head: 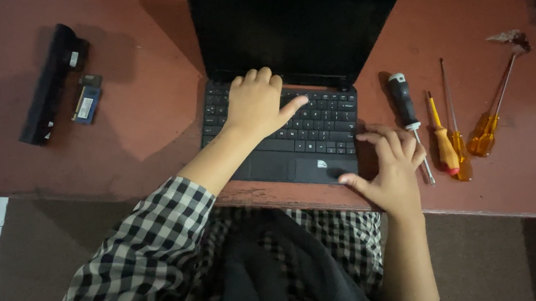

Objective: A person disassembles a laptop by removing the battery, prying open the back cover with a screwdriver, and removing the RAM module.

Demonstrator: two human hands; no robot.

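On the tabletop, the open left hand lies flat on the keyboard of the small black laptop, while the open right hand rests at its right edge beside the black-handled screwdriver.

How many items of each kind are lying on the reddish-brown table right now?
Small black laptop, lid open: 1
Long black battery pack: 1
Small blue memory module: 1
Black-handled screwdriver: 1
Orange-handled screwdrivers: 3
Total: 7

Left hand rests on the keyboard; right hand on the table beside the laptop.
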